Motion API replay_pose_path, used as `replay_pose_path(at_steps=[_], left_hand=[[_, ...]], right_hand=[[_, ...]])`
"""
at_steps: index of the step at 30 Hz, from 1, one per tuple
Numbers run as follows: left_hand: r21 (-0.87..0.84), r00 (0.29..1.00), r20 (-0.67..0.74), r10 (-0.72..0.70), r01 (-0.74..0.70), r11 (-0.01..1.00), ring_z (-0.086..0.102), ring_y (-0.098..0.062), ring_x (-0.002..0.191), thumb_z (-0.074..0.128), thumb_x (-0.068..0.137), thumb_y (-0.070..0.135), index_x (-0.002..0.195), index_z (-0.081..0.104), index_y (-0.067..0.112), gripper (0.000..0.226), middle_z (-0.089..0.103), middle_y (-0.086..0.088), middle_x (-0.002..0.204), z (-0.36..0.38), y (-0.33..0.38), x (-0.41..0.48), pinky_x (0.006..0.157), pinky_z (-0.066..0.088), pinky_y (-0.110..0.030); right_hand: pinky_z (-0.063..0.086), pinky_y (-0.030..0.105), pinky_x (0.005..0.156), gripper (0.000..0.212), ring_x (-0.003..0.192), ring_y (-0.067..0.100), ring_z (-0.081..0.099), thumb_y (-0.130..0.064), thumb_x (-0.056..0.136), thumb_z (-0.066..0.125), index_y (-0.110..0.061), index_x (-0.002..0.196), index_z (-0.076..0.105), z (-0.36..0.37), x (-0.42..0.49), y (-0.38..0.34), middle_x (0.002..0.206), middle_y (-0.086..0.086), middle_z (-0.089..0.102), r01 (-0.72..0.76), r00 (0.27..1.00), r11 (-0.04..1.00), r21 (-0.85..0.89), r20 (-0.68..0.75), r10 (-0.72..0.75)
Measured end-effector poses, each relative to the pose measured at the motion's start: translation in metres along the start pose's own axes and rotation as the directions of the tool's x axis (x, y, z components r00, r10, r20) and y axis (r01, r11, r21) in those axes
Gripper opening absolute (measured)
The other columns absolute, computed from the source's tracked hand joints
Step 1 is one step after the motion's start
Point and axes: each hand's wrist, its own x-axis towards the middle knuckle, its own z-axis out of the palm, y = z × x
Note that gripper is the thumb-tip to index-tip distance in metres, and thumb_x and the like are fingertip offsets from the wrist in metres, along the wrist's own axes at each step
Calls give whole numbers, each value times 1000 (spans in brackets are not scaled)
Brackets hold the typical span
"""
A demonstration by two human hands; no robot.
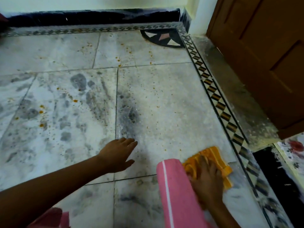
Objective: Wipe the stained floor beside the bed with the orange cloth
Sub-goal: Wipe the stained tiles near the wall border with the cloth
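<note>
Pale stone floor fills the room, with orange spots and grey smudges all over it. The cloth lies near and to the right, just beside the patterned border. It is bunched up, so I cannot tell its long side. The right hand lies flat on top of it, fingers spread, pressing it down. The left hand is well apart from it, fingers straight and holding nothing, low by the floor. I cannot tell if it touches. A pink leg sits between the hands. Most spots lie far and to the left of the cloth, so I think the next wipe must go that way. That side has lots of room. On the right, the border and the door are close.
</note>
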Motion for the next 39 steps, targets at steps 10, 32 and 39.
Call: replay_pose_path(at_steps=[10,32,39], left_hand=[[29,999,31,-11,10,1000,32,-20,133,37,93,52,147,15,15,70,24,-3,152,-16,-14,10,102,36,-30],[-217,974,-224,-29,-21,976,64,-33,99,48,75,42,116,62,3,58,63,-15,119,81,-11,65,76,54,-41],[-237,967,-251,-33,-28,971,61,-35,103,39,79,41,118,60,1,59,59,-17,125,92,-16,60,81,52,-42]], right_hand=[[39,28,63,63,83,30,61,-40,72,74,-19,121,40,-118,81,-54,87,5,59,292,955,938,185,-2,-297],[50,26,52,58,85,21,56,-53,61,50,-37,117,50,17,-4,-1,117,2,43,527,843,847,-72,-78,-532],[46,39,76,48,100,37,53,-41,75,62,-31,121,55,21,72,-82,131,12,41,5,979,995,101,-202,16]])
